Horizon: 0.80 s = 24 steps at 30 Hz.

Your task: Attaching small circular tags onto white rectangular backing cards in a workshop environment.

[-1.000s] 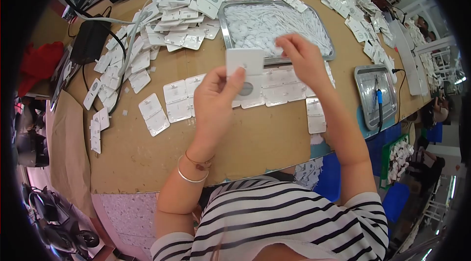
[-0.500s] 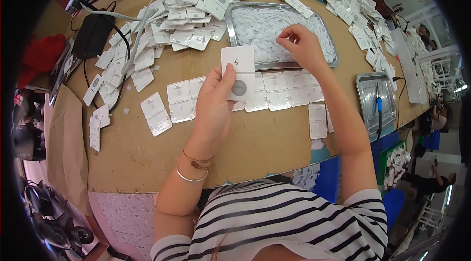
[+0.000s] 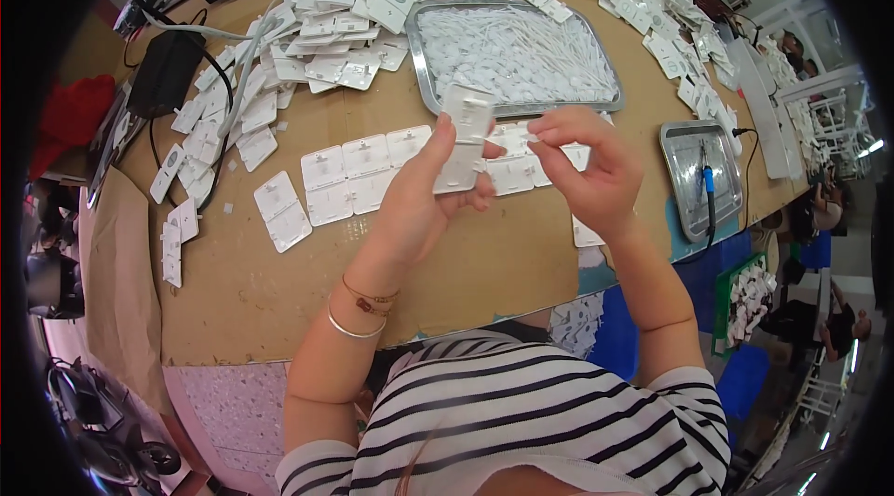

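Note:
My left hand [image 3: 410,193] is closed around a white two-part plastic plate [image 3: 466,137], thumb along its near side and fingers behind. The plate stands tilted, its moulded inner side with small clips showing. Just to its right, my right hand [image 3: 601,170] is in a pinch, thumb and forefinger tips together. Whatever lies between those tips is too small to make out. Beyond both hands, a metal tray [image 3: 419,58] holds many small white plastic pieces [image 3: 503,54]. A row of similar plates [image 3: 349,175] lies inner side up on the table, partly hidden by my hands.
Heaps of white plates [image 3: 345,21] cover the table's far side, with cables and a black power box [image 3: 168,75] at the left. On the right, a smaller metal tray [image 3: 675,207] holds a blue-handled pen-like tool [image 3: 709,181]. Brown paper [image 3: 121,263] hangs over the left edge.
My right hand has come from over the tray of small pieces down beside the held plate. My left hand has turned that plate, so its inner side now shows instead of its printed face.

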Tool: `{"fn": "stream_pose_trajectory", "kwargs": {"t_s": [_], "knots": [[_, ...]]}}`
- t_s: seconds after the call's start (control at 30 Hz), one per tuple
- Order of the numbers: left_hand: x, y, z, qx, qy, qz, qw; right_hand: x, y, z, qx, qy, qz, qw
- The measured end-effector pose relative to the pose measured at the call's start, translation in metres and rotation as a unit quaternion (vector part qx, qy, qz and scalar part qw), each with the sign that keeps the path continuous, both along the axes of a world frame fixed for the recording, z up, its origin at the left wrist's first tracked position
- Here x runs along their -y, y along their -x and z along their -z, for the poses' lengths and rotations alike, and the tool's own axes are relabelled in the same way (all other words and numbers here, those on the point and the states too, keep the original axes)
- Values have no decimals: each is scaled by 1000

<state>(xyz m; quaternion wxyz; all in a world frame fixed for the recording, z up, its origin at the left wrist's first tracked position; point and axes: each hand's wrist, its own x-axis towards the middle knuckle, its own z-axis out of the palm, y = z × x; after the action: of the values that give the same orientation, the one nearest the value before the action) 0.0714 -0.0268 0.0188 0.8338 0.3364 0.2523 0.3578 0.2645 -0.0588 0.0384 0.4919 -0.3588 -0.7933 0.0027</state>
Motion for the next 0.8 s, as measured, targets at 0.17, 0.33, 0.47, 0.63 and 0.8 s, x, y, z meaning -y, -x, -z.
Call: {"fn": "stream_pose_trajectory", "kwargs": {"t_s": [0.17, 0.33, 0.47, 0.63, 0.8], "knots": [[3, 0, 1, -39, -51, 48, 997, 6, 21, -1, -148, 284, 77, 944], [3, -1, 1, -73, -81, 79, 991, 4, 30, -1, -272, 387, 67, 878], [3, 1, 2, -124, -97, 77, 984, 4, 37, -6, -341, 458, 92, 816], [8, -1, 2, -143, -106, 64, 982, 6, 39, -3, -366, 466, 103, 799], [13, -2, 5, -194, -185, 56, 962, 11, 44, -2, -408, 458, 108, 782]]}}
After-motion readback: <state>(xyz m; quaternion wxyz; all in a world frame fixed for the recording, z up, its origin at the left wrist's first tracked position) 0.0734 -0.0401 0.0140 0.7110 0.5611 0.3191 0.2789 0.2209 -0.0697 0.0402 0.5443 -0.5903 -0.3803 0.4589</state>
